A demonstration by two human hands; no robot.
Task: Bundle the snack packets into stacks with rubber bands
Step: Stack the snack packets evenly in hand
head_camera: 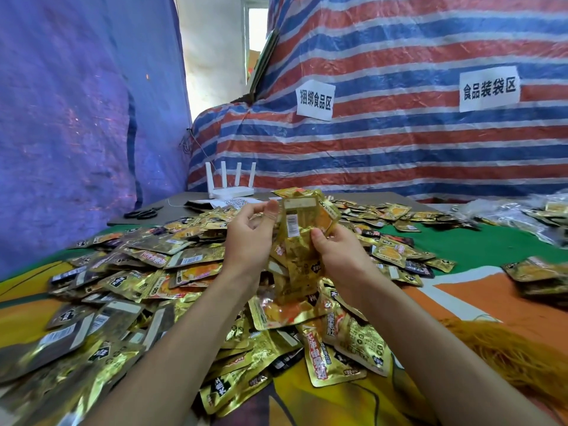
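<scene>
Striped tarpaulin (399, 149) backs a desk (491, 241) heaped with loose packets (138, 272). Left grip (249, 238) and right grip (338, 256) both clasp a small unbanded stack (302, 229); nearly all remains unbundled.

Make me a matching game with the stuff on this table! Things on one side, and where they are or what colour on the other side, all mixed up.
Things:
1. scissors
2. router
3. rubber band heap
4. packet stack

Clues:
A. white, far back
B. held between the left hand and the right hand
C. black, far left
D. orange, near right

Pairs: 1-C, 2-A, 3-D, 4-B
</scene>
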